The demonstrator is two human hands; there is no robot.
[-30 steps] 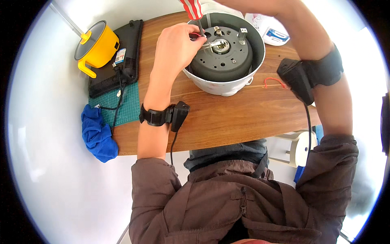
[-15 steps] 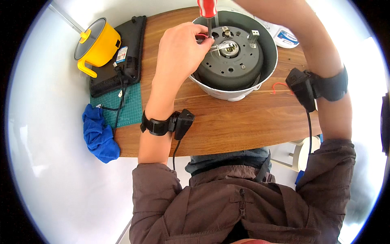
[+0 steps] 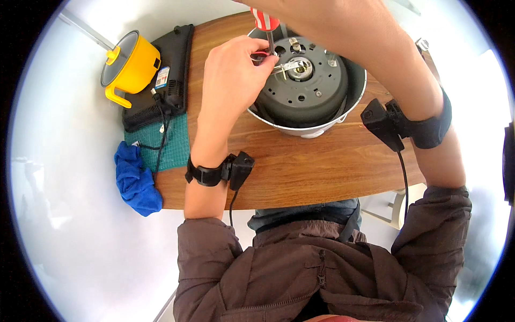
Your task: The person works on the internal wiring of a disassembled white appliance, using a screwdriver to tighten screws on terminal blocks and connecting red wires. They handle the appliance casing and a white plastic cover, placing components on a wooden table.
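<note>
A round, pot-shaped appliance housing (image 3: 351, 102) with a pale rim stands on the table, a dark grey metal plate (image 3: 300, 100) inside it. At the plate's left side, the thumb and forefinger of my left hand (image 3: 236, 70) are pinched together on a red wire (image 3: 260, 53). A screwdriver (image 3: 265, 21) with a red and white handle points down, its shaft reaching those fingertips; its tip is hidden. My right hand (image 3: 287, 7) is at the top edge, closed at the handle's upper end, its fingers mostly out of view. A metal strip (image 3: 287, 67) runs from the plate's centre toward my left fingers.
At the left, a yellow pot (image 3: 134, 64) with a lid sits on a black flat appliance (image 3: 174, 88) with vents and a black cable (image 3: 162, 129). A green cutting mat (image 3: 177, 139) lies under them, and a blue cloth (image 3: 135, 182) hangs over the table's edge.
My right forearm has swung left, across the housing's upper right part. The screwdriver handle has shifted slightly left and down, and now leans. My left hand keeps its pinch.
</note>
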